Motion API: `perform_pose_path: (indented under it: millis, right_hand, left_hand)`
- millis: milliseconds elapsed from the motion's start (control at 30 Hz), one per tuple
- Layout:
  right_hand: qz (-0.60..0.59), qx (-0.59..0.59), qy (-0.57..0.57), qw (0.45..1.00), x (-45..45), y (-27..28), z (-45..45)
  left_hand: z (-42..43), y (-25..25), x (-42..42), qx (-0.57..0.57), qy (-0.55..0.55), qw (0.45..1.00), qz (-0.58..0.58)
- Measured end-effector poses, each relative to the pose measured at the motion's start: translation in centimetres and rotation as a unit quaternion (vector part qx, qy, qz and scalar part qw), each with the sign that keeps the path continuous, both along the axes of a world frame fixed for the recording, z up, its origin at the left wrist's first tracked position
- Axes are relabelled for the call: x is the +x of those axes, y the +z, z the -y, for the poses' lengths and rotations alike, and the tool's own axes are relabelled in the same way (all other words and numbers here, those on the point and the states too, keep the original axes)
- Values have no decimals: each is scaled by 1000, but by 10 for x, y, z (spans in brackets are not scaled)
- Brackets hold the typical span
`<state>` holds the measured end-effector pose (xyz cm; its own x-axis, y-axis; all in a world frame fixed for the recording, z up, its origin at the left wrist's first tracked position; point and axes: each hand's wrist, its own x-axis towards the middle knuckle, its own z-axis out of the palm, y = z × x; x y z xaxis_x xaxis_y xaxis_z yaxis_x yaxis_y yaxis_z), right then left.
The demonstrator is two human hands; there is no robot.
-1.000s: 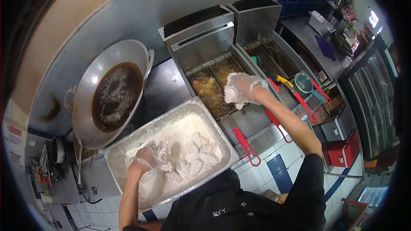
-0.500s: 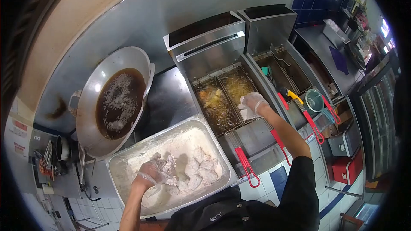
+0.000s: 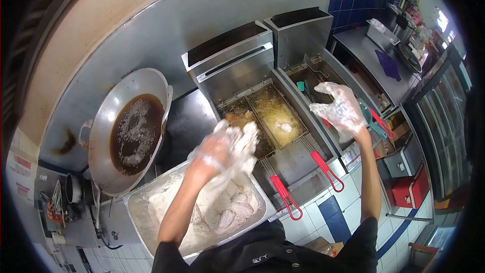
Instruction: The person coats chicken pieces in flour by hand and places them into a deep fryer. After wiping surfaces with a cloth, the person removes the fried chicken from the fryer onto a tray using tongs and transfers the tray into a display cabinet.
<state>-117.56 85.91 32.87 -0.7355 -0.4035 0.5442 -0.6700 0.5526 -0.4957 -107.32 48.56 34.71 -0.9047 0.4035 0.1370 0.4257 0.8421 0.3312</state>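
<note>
My left hand, in a clear plastic glove, is raised over the far edge of the flour tray, near the left fryer basket. Its fingers are around a flour-coated piece of chicken, blurred by motion. My right hand hangs over the right-hand fryer, fingers spread, its glove caked with flour and nothing in it. Below my left arm, the metal tray holds flour and several coated chicken pieces. A pale piece of chicken lies in the bubbling oil of the right basket.
A large wok of dark oil stands at the left. Red basket handles jut out toward me. Browner pieces fry in the left basket, partly hidden. A second fryer and a steel counter lie to the right.
My right hand has let go of its chicken piece in the right basket and moved right, opening. My left hand has risen from the flour toward the fryer with a coated piece.
</note>
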Motion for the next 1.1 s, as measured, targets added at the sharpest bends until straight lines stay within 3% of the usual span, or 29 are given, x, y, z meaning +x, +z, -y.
perform_pose_path:
  millis: [33,67,100,167,233,300,367,433,467,533,567,633,700,767,833,867,967,1000,1100]
  right_hand:
    - [143,-115,6,983,15,13,6]
    - [283,-227,12,932,32,21,12]
    - [237,-231,-26,943,47,22,14]
    - [140,-225,-60,962,71,3,7]
    - [101,-144,-105,979,89,-13,-4]
    - [306,-393,-140,856,115,-13,2]
    - [345,-461,-145,804,138,-21,-3]
    - [332,-321,-242,854,155,-18,-8]
    - [337,-317,-251,850,163,-19,-12]
    - [409,-398,-275,774,178,-24,-17]
    - [411,-397,-281,771,186,-33,-20]
    - [343,-365,-270,822,197,-55,-29]
    - [344,-391,-252,816,194,-58,-30]
    - [334,-494,-243,765,186,-58,-23]
    - [337,-451,-231,794,178,-62,-19]
    - [340,-408,-221,818,173,-61,-18]
    - [357,-434,-202,802,157,-39,11]
    - [395,-497,-182,751,154,-27,24]
    - [391,-503,-112,763,148,-27,58]
  left_hand:
    - [-7,-17,-25,-1,6,1000,-15]
    - [-22,-12,-52,-74,-10,996,44]
    - [-40,-7,-82,-148,-27,983,102]
    - [-78,-23,-133,-185,48,967,169]
    - [-92,-76,-188,-219,0,962,163]
    - [-110,-117,-229,-247,-54,954,159]
    - [-127,-152,-256,-196,-40,954,222]
    - [-129,-224,-299,-187,-62,957,211]
    - [-135,-237,-307,-203,-60,955,206]
    - [-143,-258,-316,-218,-62,952,205]
    - [-143,-267,-322,-223,-37,954,196]
    - [-150,-274,-324,-226,-12,956,185]
    - [-153,-260,-317,-290,-8,941,176]
    - [-156,-237,-313,-292,21,943,159]
    - [-151,-212,-314,-209,4,970,121]
    - [-154,-191,-319,-239,-31,963,124]
    - [-145,-83,-254,-35,-19,997,70]
    - [-141,-45,-220,8,-3,999,46]
    - [-99,3,-142,89,-44,993,-63]
